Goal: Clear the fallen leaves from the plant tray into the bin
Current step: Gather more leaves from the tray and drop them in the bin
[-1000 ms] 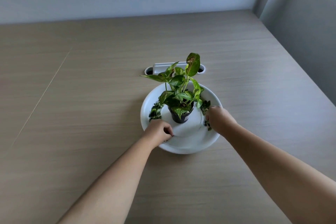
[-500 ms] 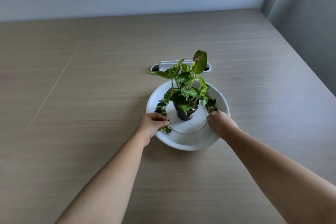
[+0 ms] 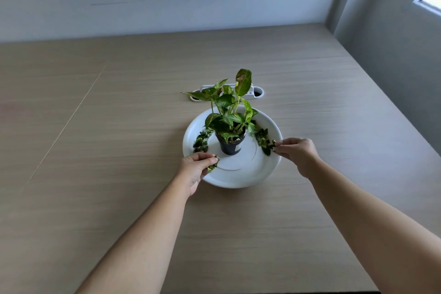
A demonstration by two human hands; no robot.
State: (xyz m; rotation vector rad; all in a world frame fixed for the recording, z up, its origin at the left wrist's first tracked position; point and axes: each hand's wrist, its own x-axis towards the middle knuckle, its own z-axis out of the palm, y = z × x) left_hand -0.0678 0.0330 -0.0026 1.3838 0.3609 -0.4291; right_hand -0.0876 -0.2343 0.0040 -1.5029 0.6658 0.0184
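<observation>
A round white tray lies on the wooden table, with a green plant in a small black pot at its middle. Fallen leaves lie in two patches, a left patch and a right patch. My left hand rests on the tray's front-left rim, its fingers closed on a few leaf pieces. My right hand is at the right rim and pinches leaf pieces at the lower end of the right patch. No bin is in view.
A white cable grommet is set in the table just behind the plant. A wall runs along the far edge and another along the right side. A seam line crosses the table on the left.
Both hands have spread apart, from the tray's front toward its left and right rims. My left hand has gathered leaf pieces and my right hand has pinched some. The camera has tilted up.
</observation>
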